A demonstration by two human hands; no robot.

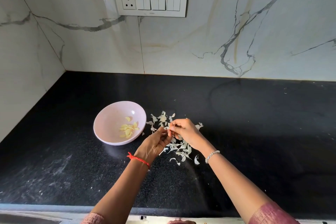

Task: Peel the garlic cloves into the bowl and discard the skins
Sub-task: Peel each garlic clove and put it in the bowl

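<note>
A pale pink bowl (109, 123) stands on the black counter and holds several peeled yellow garlic cloves (128, 129). Just right of it, my left hand (154, 144) and my right hand (185, 132) meet over a scatter of white garlic skins (181, 149). Both hands pinch a small garlic clove (168, 129) between their fingertips; the clove is mostly hidden by the fingers. More skins (161, 118) lie behind the hands.
The black counter (254, 123) runs to a marble wall at the back and left corner. A switch panel (151, 1) is on the wall. The counter's front edge (45, 207) lies near my body. Small skin flecks dot the counter.
</note>
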